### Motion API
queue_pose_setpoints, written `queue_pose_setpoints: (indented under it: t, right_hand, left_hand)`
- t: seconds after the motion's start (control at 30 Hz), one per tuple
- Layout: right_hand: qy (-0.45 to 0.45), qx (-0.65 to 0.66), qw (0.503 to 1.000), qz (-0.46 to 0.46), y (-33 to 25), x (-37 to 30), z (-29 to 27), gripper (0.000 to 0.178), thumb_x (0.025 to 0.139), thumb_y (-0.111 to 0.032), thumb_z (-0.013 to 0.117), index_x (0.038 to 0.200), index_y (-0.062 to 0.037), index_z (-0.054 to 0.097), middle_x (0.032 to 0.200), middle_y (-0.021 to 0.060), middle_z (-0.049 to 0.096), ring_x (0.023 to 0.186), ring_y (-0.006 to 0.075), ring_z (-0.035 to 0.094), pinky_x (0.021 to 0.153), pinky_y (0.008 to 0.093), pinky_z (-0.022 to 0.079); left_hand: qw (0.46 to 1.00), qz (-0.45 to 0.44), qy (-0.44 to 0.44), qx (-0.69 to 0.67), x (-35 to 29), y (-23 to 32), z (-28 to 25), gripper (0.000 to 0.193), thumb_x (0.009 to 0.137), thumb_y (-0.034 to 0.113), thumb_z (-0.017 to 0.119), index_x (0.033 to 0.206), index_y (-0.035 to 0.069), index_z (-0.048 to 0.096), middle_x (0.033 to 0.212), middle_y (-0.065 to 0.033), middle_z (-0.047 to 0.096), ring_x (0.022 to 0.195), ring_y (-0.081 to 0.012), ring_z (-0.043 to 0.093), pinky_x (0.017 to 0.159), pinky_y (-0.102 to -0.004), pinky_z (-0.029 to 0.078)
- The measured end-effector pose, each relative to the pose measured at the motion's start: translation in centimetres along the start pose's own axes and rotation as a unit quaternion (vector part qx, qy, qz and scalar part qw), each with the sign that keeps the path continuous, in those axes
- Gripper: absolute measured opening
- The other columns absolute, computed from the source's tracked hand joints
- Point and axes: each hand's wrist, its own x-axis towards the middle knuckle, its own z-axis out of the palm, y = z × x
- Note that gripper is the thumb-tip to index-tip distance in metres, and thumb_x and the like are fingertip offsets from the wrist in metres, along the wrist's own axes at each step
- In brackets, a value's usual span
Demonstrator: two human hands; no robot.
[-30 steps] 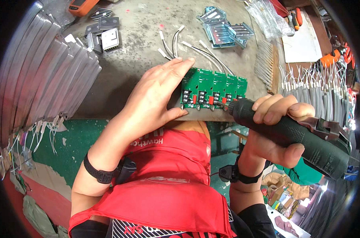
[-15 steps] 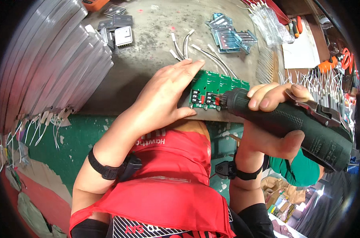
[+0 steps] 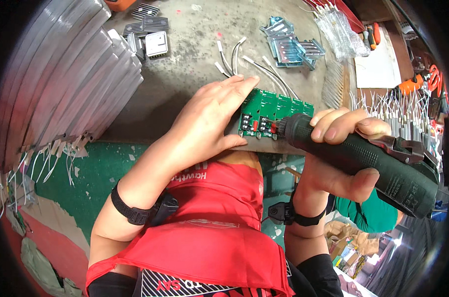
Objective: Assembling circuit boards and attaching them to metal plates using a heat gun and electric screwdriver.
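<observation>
A green circuit board (image 3: 270,105) lies near the table's front edge, with black screw terminals and red parts along its near side. My left hand (image 3: 212,111) holds the board's left end, fingers over the far corner and thumb at the near edge. In my right hand (image 3: 350,131) is a black electric screwdriver (image 3: 353,148), my fingers over its top and my thumb below. Its nose points left at the terminals; the hand and tool hide part of the board's right end, and whether the bit touches a screw is hard to see. White-tipped wires (image 3: 270,74) run out behind the board.
Long grey metal casings (image 3: 61,64) are stacked at the left. Finned metal blocks (image 3: 156,44) lie at the back left, blue-filmed parts (image 3: 291,47) at the back centre. A brush (image 3: 336,84), bagged parts (image 3: 336,29) and wired pieces (image 3: 400,111) occupy the right. Another person's green garment (image 3: 368,213) shows lower right.
</observation>
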Motion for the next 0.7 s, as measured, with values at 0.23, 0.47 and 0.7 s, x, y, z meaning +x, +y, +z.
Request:
queue_pose_setpoints:
  t: [0.23,0.47,0.7]
  right_hand:
    - [0.022,0.061,0.998,-0.002,-0.9,-0.2,-0.2,0.077,0.078,-0.060,0.070,0.124,-0.0037,0.044,0.077,0.0113,0.057,0.069,0.0240,0.057,0.067,0.0379,0.048]
    - [0.015,0.040,0.999,0.032,-0.9,-0.7,-0.1,0.074,0.078,-0.058,0.071,0.121,-0.0040,0.045,0.077,0.0111,0.056,0.069,0.0239,0.057,0.066,0.0375,0.048]
    - [0.023,0.045,0.998,0.031,-0.7,-0.6,0.3,0.066,0.078,-0.055,0.073,0.113,-0.0061,0.045,0.078,0.0114,0.055,0.069,0.0236,0.056,0.066,0.0373,0.048]
  left_hand:
    - [1.000,0.009,0.004,-0.005,-0.1,-0.2,0.1,0.098,0.059,0.011,0.085,0.144,0.005,0.037,0.137,-0.0139,0.050,0.131,-0.0321,0.045,0.109,-0.0420,0.036]
    - [1.000,0.016,0.007,-0.013,-0.1,0.0,0.1,0.095,0.060,0.012,0.084,0.143,0.004,0.037,0.138,-0.0151,0.050,0.131,-0.0327,0.045,0.109,-0.0422,0.035]
    - [1.000,0.007,0.005,-0.008,-0.1,-0.1,-0.1,0.095,0.061,0.012,0.084,0.143,0.004,0.037,0.138,-0.0163,0.049,0.131,-0.0335,0.044,0.109,-0.0421,0.035]
